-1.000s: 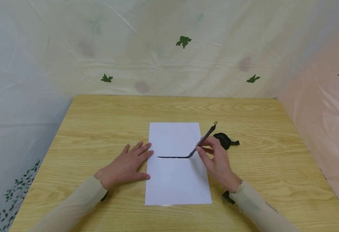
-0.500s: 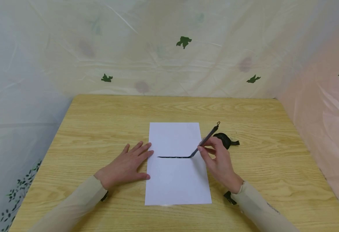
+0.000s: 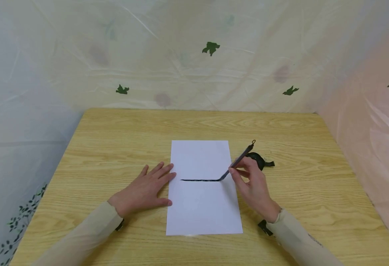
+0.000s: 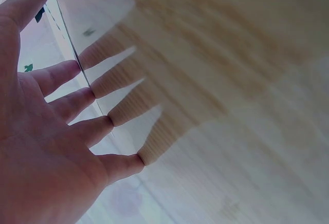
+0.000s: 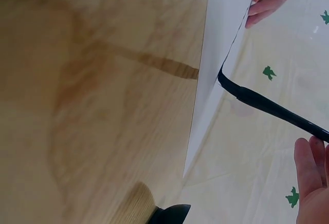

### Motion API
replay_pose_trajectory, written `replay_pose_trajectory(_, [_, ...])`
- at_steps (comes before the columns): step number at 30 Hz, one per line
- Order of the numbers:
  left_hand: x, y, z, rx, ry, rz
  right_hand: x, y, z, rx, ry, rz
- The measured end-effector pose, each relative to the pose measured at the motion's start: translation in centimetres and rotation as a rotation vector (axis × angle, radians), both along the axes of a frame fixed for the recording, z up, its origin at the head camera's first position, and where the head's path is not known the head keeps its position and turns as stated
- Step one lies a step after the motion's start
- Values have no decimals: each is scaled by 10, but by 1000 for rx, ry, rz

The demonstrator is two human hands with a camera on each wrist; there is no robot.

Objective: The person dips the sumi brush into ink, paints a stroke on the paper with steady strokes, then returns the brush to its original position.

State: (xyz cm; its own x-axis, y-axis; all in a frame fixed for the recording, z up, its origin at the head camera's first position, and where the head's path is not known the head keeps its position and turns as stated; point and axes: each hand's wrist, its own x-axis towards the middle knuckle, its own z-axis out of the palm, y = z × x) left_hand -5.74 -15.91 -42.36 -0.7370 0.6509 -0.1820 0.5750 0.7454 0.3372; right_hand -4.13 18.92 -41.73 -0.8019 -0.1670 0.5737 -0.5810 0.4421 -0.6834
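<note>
My right hand (image 3: 255, 192) pinches a dark ink brush (image 3: 241, 156) above its bristles, the handle leaning up to the right. Its bent bristle tip meets the white sheet of paper (image 3: 201, 210) at the right end of a black horizontal stroke (image 3: 198, 180). In the right wrist view the soft tip of the brush (image 5: 267, 104) bends against the paper. My left hand (image 3: 144, 190) lies flat with fingers spread, its fingertips over the left edge of the sheet. The left wrist view shows the palm of this hand (image 4: 46, 142) and its straight fingers touching the surface.
A small black dish with a short handle (image 3: 257, 161) sits right of the paper, partly behind my right hand. The wooden table (image 3: 131, 129) is bounded by a pale hanging cloth (image 3: 178, 66) at the back and sides.
My right hand and the brush have moved slightly to the right, and the black stroke has grown longer that way. The left hand and paper have stayed put.
</note>
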Motion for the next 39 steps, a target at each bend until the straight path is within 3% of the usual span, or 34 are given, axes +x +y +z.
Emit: replay_pose_trajectory(39, [0, 1, 1, -5, -7, 5, 1, 9, 3, 3, 11, -26])
